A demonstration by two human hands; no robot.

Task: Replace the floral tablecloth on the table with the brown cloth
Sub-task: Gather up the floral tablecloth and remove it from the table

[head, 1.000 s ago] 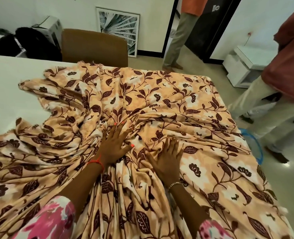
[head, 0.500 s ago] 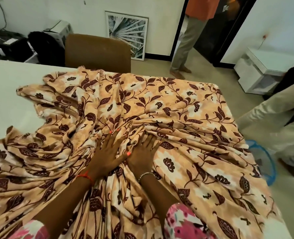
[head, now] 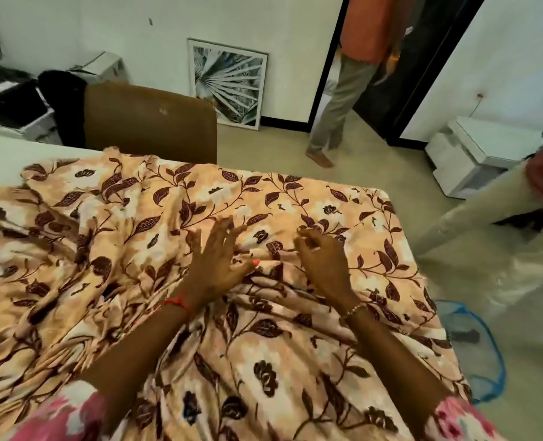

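One floral tablecloth [head: 295, 361], two hands [head: 219, 265] [head: 324, 268], one chair [head: 149, 122], one framed picture [head: 228, 84], two bystanders [head: 353, 74] [head: 486, 218].

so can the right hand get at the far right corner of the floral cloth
Probably yes: the right hand is over the floral cloth, and only bare cloth lies between it and that corner.

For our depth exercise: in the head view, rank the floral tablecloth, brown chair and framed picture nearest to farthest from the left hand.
1. Floral tablecloth, directly beneath the left hand.
2. Brown chair, just beyond it.
3. Framed picture, against the back wall.
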